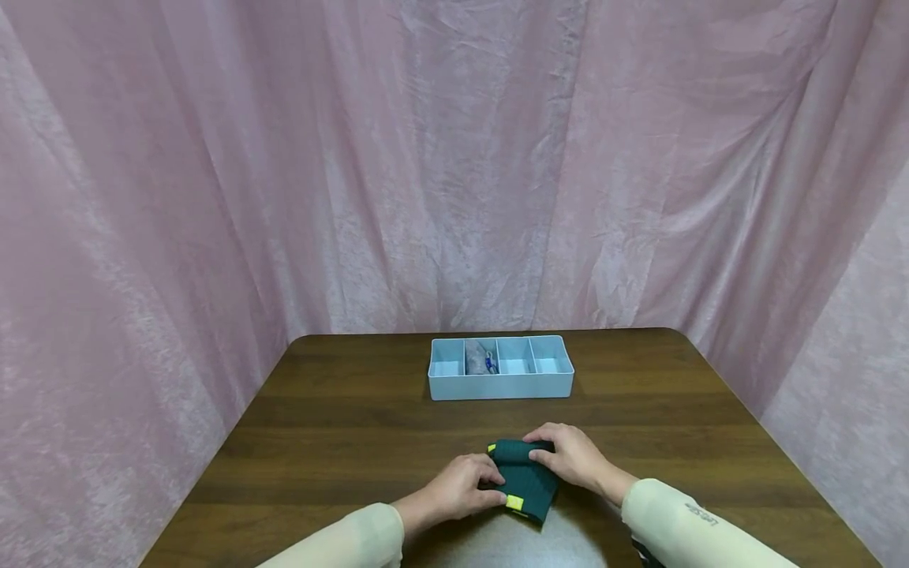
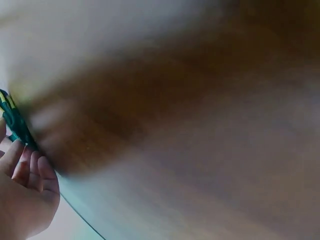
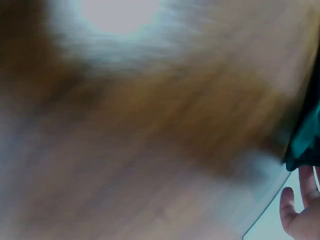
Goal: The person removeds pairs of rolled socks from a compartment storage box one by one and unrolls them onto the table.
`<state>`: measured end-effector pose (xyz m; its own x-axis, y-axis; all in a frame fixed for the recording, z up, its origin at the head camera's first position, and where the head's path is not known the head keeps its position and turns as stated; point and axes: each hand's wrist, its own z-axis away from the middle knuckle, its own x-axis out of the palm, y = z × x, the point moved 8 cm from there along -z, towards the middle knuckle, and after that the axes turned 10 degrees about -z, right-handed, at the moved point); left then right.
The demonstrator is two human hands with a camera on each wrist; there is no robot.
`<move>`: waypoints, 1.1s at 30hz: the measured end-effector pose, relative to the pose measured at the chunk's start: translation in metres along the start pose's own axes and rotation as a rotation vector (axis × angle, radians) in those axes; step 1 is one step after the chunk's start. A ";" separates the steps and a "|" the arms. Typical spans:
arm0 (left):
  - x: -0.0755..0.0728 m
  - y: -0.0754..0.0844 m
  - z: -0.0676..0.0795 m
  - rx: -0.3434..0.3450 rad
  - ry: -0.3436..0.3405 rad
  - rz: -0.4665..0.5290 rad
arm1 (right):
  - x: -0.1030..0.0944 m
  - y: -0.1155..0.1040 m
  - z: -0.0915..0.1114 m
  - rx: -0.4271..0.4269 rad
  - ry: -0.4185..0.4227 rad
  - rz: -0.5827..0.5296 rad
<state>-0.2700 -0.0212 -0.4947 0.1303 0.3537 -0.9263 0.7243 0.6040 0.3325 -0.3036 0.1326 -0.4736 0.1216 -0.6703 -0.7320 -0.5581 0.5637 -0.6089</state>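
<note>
Cream sleeves (image 1: pixel 699 525) angle inward. Left hand (image 1: pixel 460 487), fingers bent, pinches green cloth (image 1: pixel 529 480) at left edge; right hand (image 1: pixel 574 456) grasps folded far end, thumb nearer. Cloth on bench (image 1: pixel 341 418), this side of tray (image 1: pixel 500 386).

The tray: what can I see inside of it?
Inside the tray, second section from the left, are something grey and something blue, too small to identify. Its front wall hides whatever lies low behind it.

Green cloth (image 2: pixel 16 124): left edge, yellow-marked
Left grip (image 2: pixel 27 197): lower left, fingers at cloth
Table (image 2: pixel 210 160): blurred, dark band across
</note>
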 end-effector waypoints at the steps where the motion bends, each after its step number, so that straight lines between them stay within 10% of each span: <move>1: 0.000 0.000 0.000 0.003 0.000 -0.005 | 0.000 0.001 -0.001 0.012 -0.004 -0.014; 23: -0.004 0.007 -0.001 0.037 -0.006 -0.127 | 0.000 0.027 -0.020 0.275 0.065 -0.135; 33: -0.001 0.007 -0.001 0.025 -0.045 -0.154 | 0.000 0.006 -0.016 0.006 0.094 0.063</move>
<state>-0.2653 -0.0168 -0.4908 0.0459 0.2255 -0.9732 0.7549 0.6302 0.1816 -0.3203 0.1286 -0.4725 0.0092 -0.6758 -0.7371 -0.5574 0.6085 -0.5649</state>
